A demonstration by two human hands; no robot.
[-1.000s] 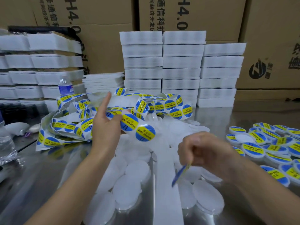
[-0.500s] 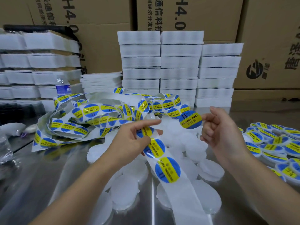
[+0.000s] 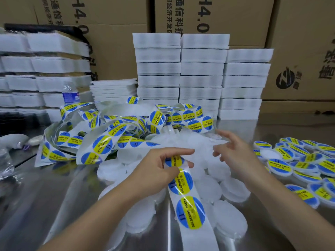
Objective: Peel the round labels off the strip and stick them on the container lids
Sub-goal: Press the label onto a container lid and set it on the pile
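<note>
Strip (image 3: 190,231) pinched in your left hand (image 3: 155,167); right hand (image 3: 233,153) loose, seemingly empty, over bare lids (image 3: 233,189). Likely next: catch label (image 3: 181,181) edge, peel.

We are seeing the strip (image 3: 194,236) of round blue-and-yellow labels (image 3: 190,211) lying tangled toward the table's (image 3: 45,196) far left, its end trailing over bare white lids (image 3: 230,217) heaped mid-table. Labelled lids (image 3: 280,164) are crowding the right edge.

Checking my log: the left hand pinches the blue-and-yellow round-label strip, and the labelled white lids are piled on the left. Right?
Not quite: the head view shows the labelled white lids piled on the right, not left. The left hand does pinch the blue-and-yellow round-label strip.
</note>
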